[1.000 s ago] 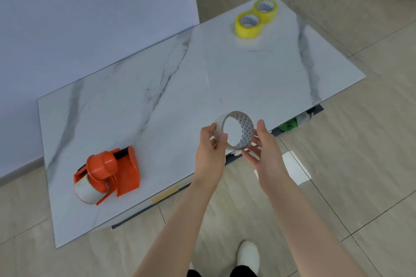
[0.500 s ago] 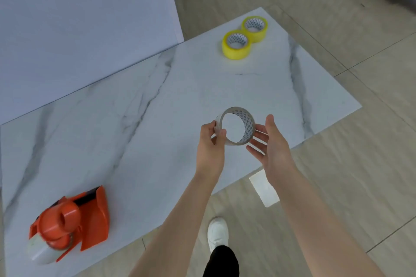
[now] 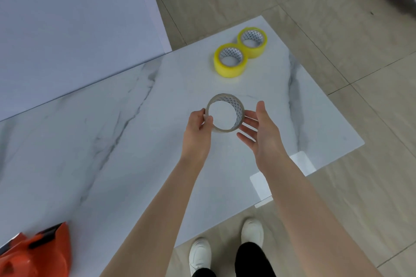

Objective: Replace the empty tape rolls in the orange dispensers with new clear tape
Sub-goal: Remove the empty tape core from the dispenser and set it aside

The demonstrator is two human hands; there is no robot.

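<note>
An empty tape roll [image 3: 238,108], a thin grey ring with a patterned inner wall, is held upright above the marble table [image 3: 112,141]. My left hand [image 3: 198,129] pinches its left rim between thumb and fingers. My right hand [image 3: 261,132] is spread open, its straight fingers touching the ring's right side. Two yellow-tinted new tape rolls [image 3: 230,60] [image 3: 252,41] lie flat side by side at the far end of the table. An orange dispenser [image 3: 38,252] sits at the bottom left corner, cut off by the frame edge.
A pale blue-white wall panel [image 3: 67,24] stands behind the table on the left. Tiled floor surrounds the table's right and near edges. A white sheet [image 3: 261,186] lies on the floor under the near edge. My white shoes [image 3: 225,249] stand below the table edge.
The view has shifted right and forward: the dispenser slid to the bottom left corner and the yellow rolls came nearer. My right fingers have straightened against the ring. My left hand keeps its pinch.
</note>
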